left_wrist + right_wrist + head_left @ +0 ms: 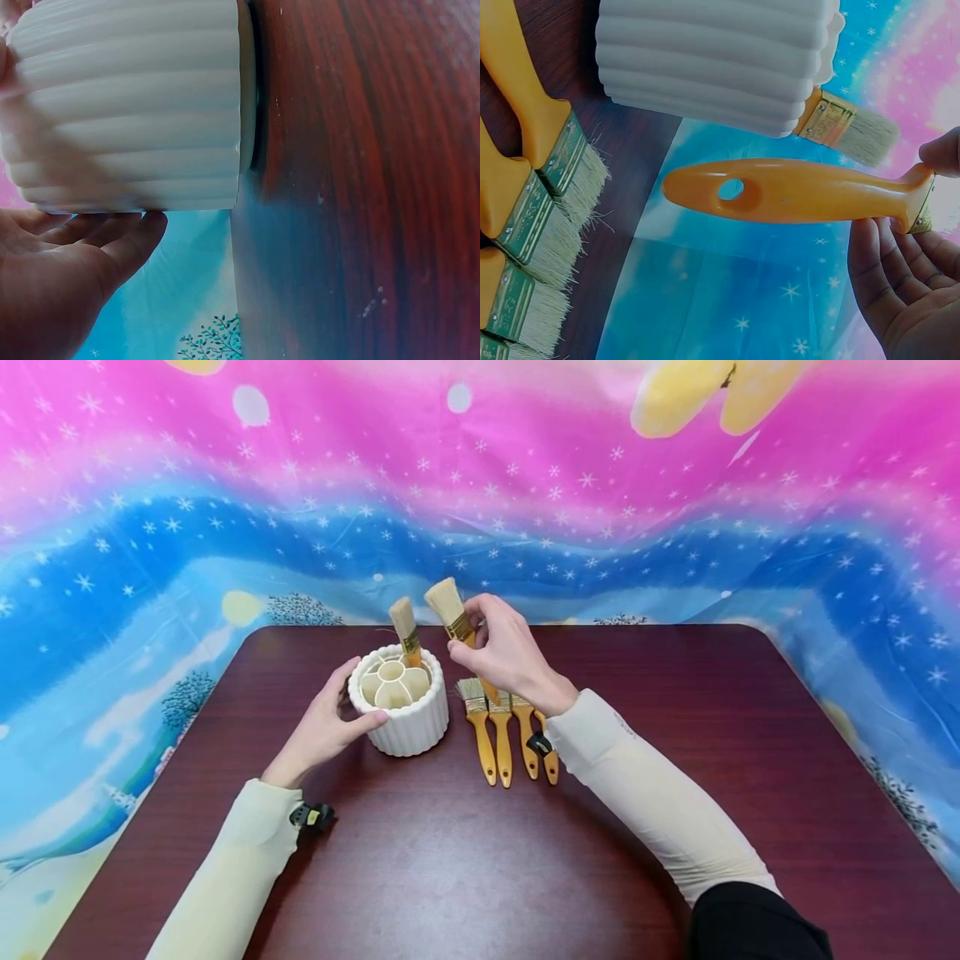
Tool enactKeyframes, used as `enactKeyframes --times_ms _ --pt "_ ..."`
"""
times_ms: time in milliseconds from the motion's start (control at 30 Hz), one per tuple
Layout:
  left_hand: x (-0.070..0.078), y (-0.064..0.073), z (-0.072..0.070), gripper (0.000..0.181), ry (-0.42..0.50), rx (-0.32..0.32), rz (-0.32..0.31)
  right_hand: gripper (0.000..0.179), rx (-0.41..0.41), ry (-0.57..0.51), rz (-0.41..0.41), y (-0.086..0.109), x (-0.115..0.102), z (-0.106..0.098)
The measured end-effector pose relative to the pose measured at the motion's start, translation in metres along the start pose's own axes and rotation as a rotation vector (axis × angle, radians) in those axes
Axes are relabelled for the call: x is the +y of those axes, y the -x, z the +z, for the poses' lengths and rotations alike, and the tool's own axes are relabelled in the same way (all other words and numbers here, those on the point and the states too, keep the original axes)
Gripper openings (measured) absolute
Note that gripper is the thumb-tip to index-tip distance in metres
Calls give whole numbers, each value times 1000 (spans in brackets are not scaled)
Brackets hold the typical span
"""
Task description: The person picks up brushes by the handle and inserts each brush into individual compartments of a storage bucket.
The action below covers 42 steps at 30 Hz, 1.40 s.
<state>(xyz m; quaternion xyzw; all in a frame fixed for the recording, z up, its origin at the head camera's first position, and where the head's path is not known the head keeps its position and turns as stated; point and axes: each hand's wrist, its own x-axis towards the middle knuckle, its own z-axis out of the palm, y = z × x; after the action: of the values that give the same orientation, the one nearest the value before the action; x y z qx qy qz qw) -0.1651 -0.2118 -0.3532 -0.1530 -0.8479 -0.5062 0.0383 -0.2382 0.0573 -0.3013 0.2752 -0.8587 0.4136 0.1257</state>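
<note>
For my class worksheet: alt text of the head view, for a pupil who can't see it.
A person's right hand holds a paintbrush, bristle end up, near a white ribbed holder that the left hand grips. A second brush stands in the holder; four more brushes lie on the dark red table.

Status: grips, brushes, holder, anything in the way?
Left grip holds white holder. Right grip pinches a brush beside it, bristles up. Four brushes lie on table. Possible obstacle: another brush standing in holder.
</note>
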Motion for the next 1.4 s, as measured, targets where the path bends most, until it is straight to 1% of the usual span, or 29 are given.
enactKeyframes --times_ms 400,667,867,1000,1200,1400 --pt "0 0 1 84 5 2 0 38 -2 -8 -22 -4 -8 2" --pt "1 1 1 84 0 0 -16 37 -9 -34 -30 -6 -12 4" --pt "1 0 1 83 9 5 -2 41 -12 -49 -30 -8 -16 4" --pt "1 1 1 83 11 6 0 40 -9 -50 -32 -9 -18 5" --pt "0 0 1 84 7 5 -4 41 -4 -94 -25 -11 -22 4" --pt "0 0 1 84 10 0 -9 41 25 -112 -41 -13 -26 4"
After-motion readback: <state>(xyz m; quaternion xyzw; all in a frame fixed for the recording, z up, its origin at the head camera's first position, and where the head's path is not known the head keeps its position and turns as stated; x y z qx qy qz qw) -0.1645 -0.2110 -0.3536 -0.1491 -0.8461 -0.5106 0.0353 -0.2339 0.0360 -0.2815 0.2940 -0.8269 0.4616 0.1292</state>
